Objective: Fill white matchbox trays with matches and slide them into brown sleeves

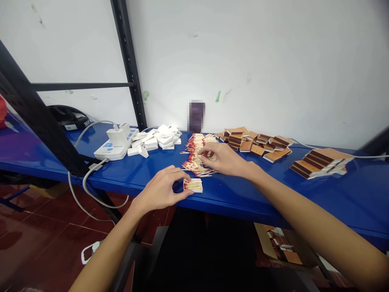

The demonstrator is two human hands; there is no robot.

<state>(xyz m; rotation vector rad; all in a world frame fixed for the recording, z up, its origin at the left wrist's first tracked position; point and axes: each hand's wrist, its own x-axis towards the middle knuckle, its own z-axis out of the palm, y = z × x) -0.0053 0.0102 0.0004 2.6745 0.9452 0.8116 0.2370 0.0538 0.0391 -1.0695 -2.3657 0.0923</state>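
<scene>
My left hand (pixel 162 186) grips a small white matchbox tray (pixel 193 185) partly filled with red-tipped matches, near the front edge of the blue table (pixel 349 194). My right hand (pixel 223 159) lies on the pile of loose matches (pixel 197 152) just behind the tray, fingers curled into the sticks. A heap of empty white trays (pixel 158 141) sits to the left of the pile. Brown matchbox sleeves (pixel 257 142) lie scattered to the right, and a neat stack of them (pixel 320 161) stands further right.
A white power strip with plugs (pixel 114 147) and grey cables sits at the table's left. A black shelf upright (pixel 129 65) rises behind. A dark blurred object (pixel 197 117) stands against the wall. A cardboard box (pixel 281 245) lies under the table.
</scene>
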